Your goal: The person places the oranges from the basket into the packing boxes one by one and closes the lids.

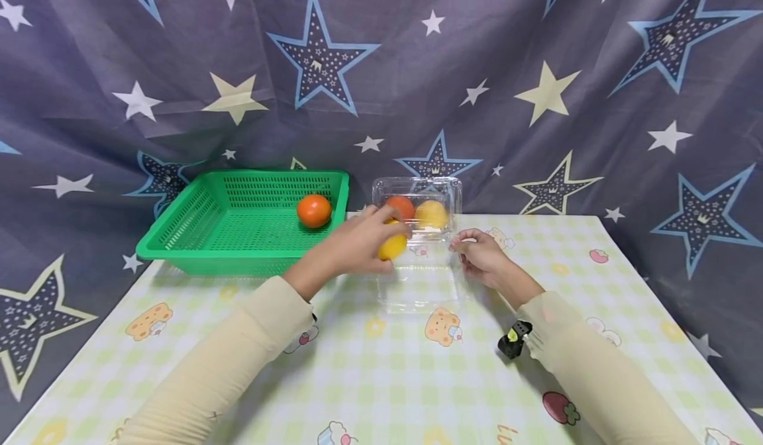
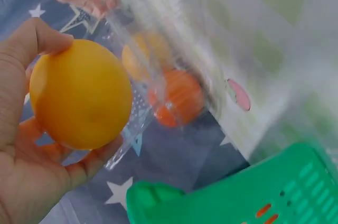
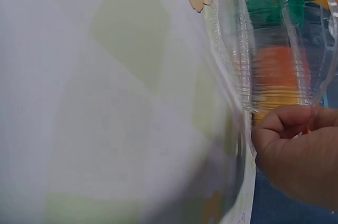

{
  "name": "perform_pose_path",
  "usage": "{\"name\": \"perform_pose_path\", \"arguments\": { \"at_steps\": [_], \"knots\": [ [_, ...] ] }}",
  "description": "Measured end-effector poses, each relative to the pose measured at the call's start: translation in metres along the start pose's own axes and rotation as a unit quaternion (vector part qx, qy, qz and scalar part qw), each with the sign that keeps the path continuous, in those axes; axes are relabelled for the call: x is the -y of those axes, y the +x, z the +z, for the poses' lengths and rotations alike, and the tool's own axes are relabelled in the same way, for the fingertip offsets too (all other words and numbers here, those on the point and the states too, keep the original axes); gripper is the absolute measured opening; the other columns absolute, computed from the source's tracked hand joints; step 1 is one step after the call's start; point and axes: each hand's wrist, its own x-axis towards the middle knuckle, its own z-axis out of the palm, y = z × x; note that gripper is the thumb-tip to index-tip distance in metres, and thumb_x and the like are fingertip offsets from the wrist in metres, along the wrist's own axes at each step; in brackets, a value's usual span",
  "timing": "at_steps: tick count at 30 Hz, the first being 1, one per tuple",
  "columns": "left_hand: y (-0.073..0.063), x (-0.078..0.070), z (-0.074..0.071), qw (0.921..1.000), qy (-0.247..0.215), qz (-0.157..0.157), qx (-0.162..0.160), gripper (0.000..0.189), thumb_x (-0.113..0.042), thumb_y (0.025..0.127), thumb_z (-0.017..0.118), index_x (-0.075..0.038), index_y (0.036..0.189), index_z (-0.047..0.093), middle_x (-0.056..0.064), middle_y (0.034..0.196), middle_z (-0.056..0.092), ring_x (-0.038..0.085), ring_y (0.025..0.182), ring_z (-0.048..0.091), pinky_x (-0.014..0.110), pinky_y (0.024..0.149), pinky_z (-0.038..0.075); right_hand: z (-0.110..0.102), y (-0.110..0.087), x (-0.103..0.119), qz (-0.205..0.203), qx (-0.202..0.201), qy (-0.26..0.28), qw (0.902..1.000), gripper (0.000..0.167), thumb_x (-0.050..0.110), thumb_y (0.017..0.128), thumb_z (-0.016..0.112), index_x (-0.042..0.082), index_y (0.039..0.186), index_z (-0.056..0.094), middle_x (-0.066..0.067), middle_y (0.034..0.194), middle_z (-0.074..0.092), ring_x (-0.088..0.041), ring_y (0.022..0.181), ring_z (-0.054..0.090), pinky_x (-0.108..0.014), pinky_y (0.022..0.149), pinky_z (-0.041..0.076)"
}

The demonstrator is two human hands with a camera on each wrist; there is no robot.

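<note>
My left hand (image 1: 363,238) grips a smooth, round yellow-orange fruit (image 2: 82,94), thumb on one side and fingers around the other. It hangs over the near part of a clear plastic clamshell box (image 1: 420,293). Inside the box's far part are a red-orange fruit (image 1: 401,207) and a yellow fruit (image 1: 432,214), both seen through clear plastic. On the box's right side, my right hand (image 1: 484,257) pinches the rim between thumb and fingers. The right wrist view shows that hand (image 3: 298,152) at the box's edge, with the two fruits behind the ribbed plastic.
A green perforated basket (image 1: 238,256) stands left of the box, holding one red-orange round fruit (image 1: 314,211) at its right end. A checked tablecloth (image 1: 381,372) covers the table. Behind it hangs a dark star-patterned curtain (image 1: 381,127).
</note>
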Motion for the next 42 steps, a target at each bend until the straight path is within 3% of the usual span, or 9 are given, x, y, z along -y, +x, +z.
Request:
{"name": "perform_pose_path", "arguments": {
  "at_steps": [7,13,21,25,30,42],
  "knots": [
    [0.007,-0.009,0.014,0.9993,-0.008,0.017,0.032,0.051,-0.030,0.082,0.082,-0.029,0.130,0.066,0.005,0.142,0.050,0.028,0.120,0.049,0.044,0.086,0.055,0.001,0.003,-0.001,0.002,-0.007,-0.011,0.9999,0.009,0.006,0.105,0.052,0.007,0.112,0.047,-0.004,0.096,0.062,-0.007,0.063,0.044,-0.021,0.053,0.040],
    [0.015,-0.013,0.031,0.9982,-0.016,0.030,0.049,0.049,-0.028,0.084,0.080,-0.028,0.131,0.067,0.006,0.139,0.052,0.029,0.124,0.049,0.046,0.098,0.051,0.002,0.001,0.000,0.005,-0.008,-0.013,0.9999,0.010,0.004,0.105,0.052,0.008,0.111,0.047,-0.003,0.095,0.061,-0.007,0.062,0.044,-0.021,0.052,0.040],
    [0.020,-0.015,0.047,0.9964,-0.015,0.022,0.081,0.050,-0.023,0.083,0.078,-0.027,0.132,0.068,0.004,0.139,0.052,0.028,0.128,0.045,0.045,0.095,0.052,0.003,0.002,-0.002,0.006,-0.003,-0.011,0.9999,0.009,0.003,0.105,0.051,0.009,0.110,0.046,-0.003,0.095,0.061,-0.007,0.059,0.044,-0.021,0.051,0.040],
    [0.021,-0.017,0.049,0.9958,-0.020,0.019,0.088,0.051,-0.020,0.084,0.079,-0.026,0.133,0.068,0.004,0.141,0.052,0.029,0.129,0.043,0.047,0.093,0.053,0.001,0.003,-0.002,0.000,-0.002,-0.005,1.0000,0.010,0.004,0.105,0.052,0.009,0.109,0.045,-0.006,0.098,0.061,-0.007,0.059,0.044,-0.021,0.052,0.040],
    [0.022,-0.019,0.052,0.9950,-0.014,0.018,0.098,0.053,-0.018,0.083,0.080,-0.026,0.133,0.068,0.004,0.141,0.052,0.026,0.122,0.043,0.041,0.085,0.053,0.000,0.003,-0.002,0.000,0.001,-0.001,1.0000,0.010,0.005,0.104,0.053,0.009,0.109,0.045,-0.008,0.100,0.061,-0.007,0.059,0.044,-0.021,0.053,0.040],
    [0.021,-0.023,0.054,0.9933,0.003,0.008,0.115,0.056,-0.013,0.083,0.078,-0.028,0.136,0.065,0.003,0.142,0.050,0.026,0.123,0.038,0.053,0.093,0.051,0.000,0.003,-0.001,0.004,-0.003,-0.005,1.0000,0.009,0.005,0.105,0.053,0.010,0.108,0.046,-0.009,0.101,0.060,-0.008,0.059,0.044,-0.021,0.053,0.040]
  ]
}}
